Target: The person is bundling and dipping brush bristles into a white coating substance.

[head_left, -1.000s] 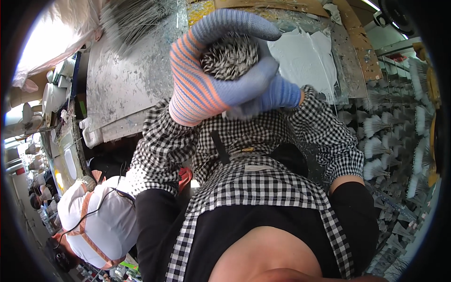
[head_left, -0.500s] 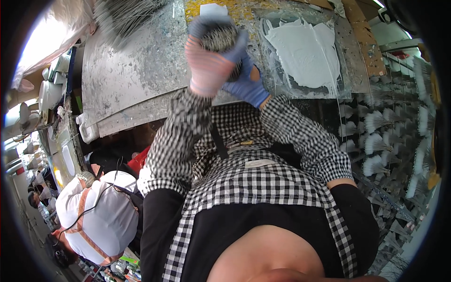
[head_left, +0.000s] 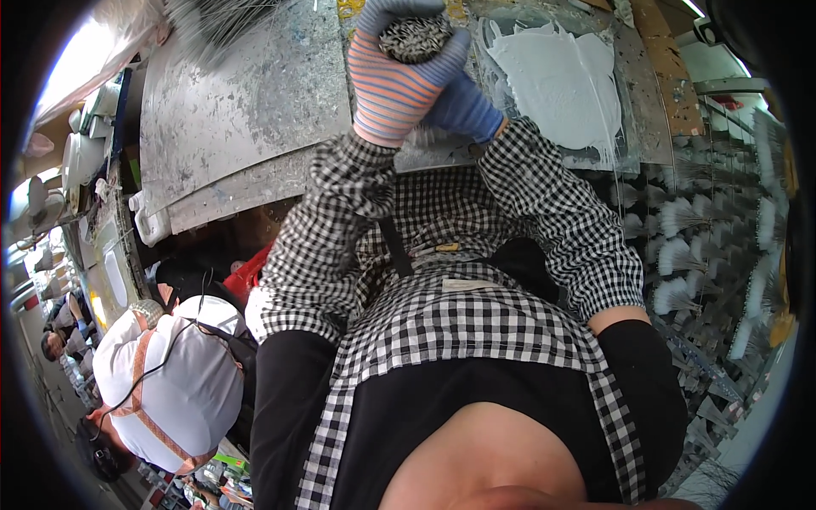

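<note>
A round bundle of grey bristles sits clasped in the striped-gloved left hand. The blue-gloved right hand closes its grip on it too, above the paint-smeared metal desk with its white paste patch.

I see open worktop left of my left hand. To the right, a white paste patch lies near my right hand, and racks of brush heads crowd that side.

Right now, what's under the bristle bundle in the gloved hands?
The bristle bundle sits above a grey metal sheet, gripped by the left hand and right hand. The gloves cover its lower part and whatever lies directly beneath.
</note>
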Demonstrator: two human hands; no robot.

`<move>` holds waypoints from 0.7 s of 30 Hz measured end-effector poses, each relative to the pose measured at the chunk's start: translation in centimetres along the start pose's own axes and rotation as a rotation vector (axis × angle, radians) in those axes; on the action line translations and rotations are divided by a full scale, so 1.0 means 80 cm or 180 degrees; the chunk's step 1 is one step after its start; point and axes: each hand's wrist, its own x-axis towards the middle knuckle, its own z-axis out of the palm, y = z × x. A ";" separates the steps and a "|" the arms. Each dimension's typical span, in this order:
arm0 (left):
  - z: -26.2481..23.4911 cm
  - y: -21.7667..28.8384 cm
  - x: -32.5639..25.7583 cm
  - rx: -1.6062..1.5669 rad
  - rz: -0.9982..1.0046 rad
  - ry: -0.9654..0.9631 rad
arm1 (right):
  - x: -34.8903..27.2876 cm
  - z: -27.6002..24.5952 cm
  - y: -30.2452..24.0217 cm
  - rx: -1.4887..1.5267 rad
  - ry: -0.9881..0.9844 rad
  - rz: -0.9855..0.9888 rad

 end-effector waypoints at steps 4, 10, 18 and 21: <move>-0.028 0.047 0.058 0.0090 -0.0886 -0.0703 | 0.001 0.005 0.012 0.0051 -0.0167 0.0220; -0.023 0.096 0.112 0.2594 0.0841 -0.4037 | -0.030 0.004 0.025 -0.0333 -0.0671 0.0244; -0.031 0.060 0.111 0.2416 0.1157 -0.3420 | 0.015 -0.021 -0.032 -0.0331 -0.1682 0.1865; -0.010 0.058 0.108 0.1536 0.1627 -0.2599 | -0.007 -0.019 0.017 -0.2342 0.0156 -0.1435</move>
